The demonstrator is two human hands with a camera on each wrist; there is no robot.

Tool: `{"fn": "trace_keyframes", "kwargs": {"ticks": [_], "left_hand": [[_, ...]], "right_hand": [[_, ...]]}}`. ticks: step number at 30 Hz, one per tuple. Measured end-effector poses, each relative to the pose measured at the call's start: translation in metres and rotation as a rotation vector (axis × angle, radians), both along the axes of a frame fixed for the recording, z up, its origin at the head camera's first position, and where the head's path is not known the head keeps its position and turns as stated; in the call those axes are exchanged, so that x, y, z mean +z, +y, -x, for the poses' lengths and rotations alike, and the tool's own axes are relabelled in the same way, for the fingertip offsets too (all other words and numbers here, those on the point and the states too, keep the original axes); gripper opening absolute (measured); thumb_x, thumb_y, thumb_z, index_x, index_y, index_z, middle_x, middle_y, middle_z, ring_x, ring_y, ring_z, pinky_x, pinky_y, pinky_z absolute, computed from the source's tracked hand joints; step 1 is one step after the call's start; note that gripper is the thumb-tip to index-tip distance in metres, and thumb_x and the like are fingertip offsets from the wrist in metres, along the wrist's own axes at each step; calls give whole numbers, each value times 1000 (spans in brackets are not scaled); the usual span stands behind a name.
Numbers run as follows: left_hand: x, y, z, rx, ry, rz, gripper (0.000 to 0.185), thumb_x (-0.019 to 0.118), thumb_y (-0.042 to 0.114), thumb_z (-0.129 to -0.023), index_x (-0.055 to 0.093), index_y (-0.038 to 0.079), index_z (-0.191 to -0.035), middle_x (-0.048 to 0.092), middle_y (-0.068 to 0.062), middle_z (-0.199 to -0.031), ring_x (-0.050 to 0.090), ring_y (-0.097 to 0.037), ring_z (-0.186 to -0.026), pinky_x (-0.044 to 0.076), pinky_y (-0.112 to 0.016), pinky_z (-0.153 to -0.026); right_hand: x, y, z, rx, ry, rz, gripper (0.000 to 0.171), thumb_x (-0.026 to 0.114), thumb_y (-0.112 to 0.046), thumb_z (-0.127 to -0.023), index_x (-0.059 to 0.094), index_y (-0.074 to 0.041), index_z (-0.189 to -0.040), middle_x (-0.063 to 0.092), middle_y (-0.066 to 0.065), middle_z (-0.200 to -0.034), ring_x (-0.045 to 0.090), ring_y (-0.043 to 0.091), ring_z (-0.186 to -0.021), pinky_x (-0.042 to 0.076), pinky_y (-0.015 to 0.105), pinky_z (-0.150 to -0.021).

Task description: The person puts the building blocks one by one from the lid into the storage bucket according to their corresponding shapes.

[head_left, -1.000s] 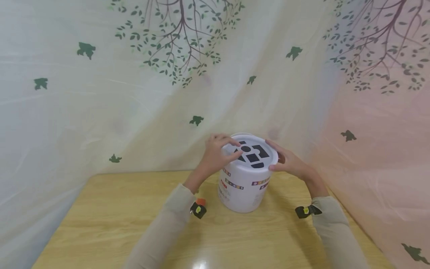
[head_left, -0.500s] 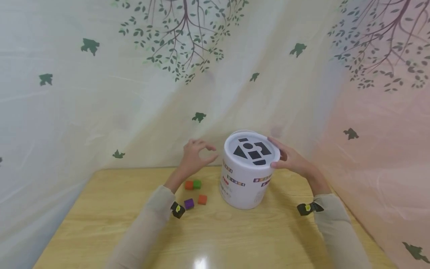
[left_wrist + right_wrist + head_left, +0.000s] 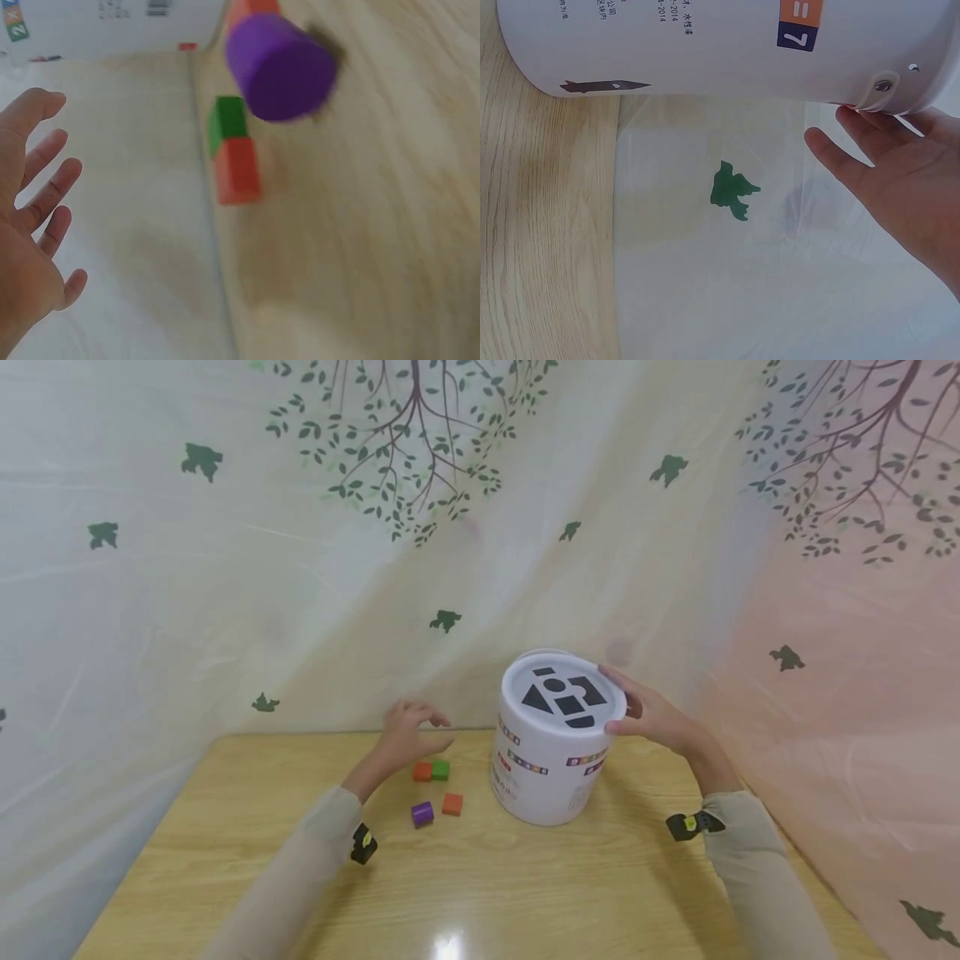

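Observation:
My left hand [image 3: 408, 732] hovers just behind and left of the small blocks, its fingers loosely bent and holding nothing. In the left wrist view its fingers [image 3: 56, 187] are spread apart. An orange block [image 3: 423, 772] and a green block [image 3: 440, 770] sit side by side below it. Nearer lie a purple cylinder block [image 3: 422, 814] and another orange block [image 3: 452, 804]. My right hand [image 3: 651, 717] rests against the right rim of a white bucket [image 3: 546, 777], thumb in front and extended fingers behind. The bucket's lid [image 3: 517, 681] has several black shape cutouts, including a triangle and a circle.
The wooden table [image 3: 285, 827] carries the bucket right of centre. A hanging cloth [image 3: 322, 610] printed with birds and branches stands close behind the bucket; its pinkish part [image 3: 862, 710] runs along the right edge. A wire handle [image 3: 536, 652] shows behind the lid.
My left hand has moved away from over the lid, left and down toward the blocks, uncovering the cutouts and the blocks. The right hand stays at the bucket's rim.

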State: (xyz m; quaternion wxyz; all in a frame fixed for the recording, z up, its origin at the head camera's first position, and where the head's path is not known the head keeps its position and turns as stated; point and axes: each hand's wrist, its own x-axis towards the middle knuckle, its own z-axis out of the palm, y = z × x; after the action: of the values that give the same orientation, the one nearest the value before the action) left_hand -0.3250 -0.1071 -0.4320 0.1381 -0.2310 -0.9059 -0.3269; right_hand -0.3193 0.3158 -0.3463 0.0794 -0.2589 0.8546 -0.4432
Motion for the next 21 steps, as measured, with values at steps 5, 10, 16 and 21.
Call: {"fn": "trace_keyframes", "kwargs": {"ticks": [5,10,16,21], "left_hand": [[-14,-10,0,-2,-29,26,31,82,27,-84,74,10,-107,69,-9,-105,49,-33,-114,33,-55,-99],[-27,-17,1,7,-84,76,35,83,28,-83,73,11,-112,68,-10,-107,47,-35,-118,33,-58,-102],[-45,-22,4,-8,-121,159,47,86,34,-78,70,16,-119,67,-10,-116,47,-34,-118,31,-58,-104],[-51,-23,3,-17,-132,247,50,87,36,-76,70,19,-120,66,-8,-128,46,-36,-124,31,-60,-105]], "right_hand": [[0,1,1,6,2,2,101,74,-23,-90,7,-12,-165,18,13,-171,31,45,-150,37,63,-112],[-1,2,2,10,5,4,101,74,-22,-91,6,-12,-164,18,12,-171,31,45,-150,36,63,-112],[-1,1,2,10,2,10,101,74,-22,-91,6,-12,-164,18,12,-171,31,45,-151,36,63,-112],[-1,1,1,6,-1,9,101,74,-23,-91,6,-15,-165,19,12,-171,32,45,-150,37,63,-112]]}}
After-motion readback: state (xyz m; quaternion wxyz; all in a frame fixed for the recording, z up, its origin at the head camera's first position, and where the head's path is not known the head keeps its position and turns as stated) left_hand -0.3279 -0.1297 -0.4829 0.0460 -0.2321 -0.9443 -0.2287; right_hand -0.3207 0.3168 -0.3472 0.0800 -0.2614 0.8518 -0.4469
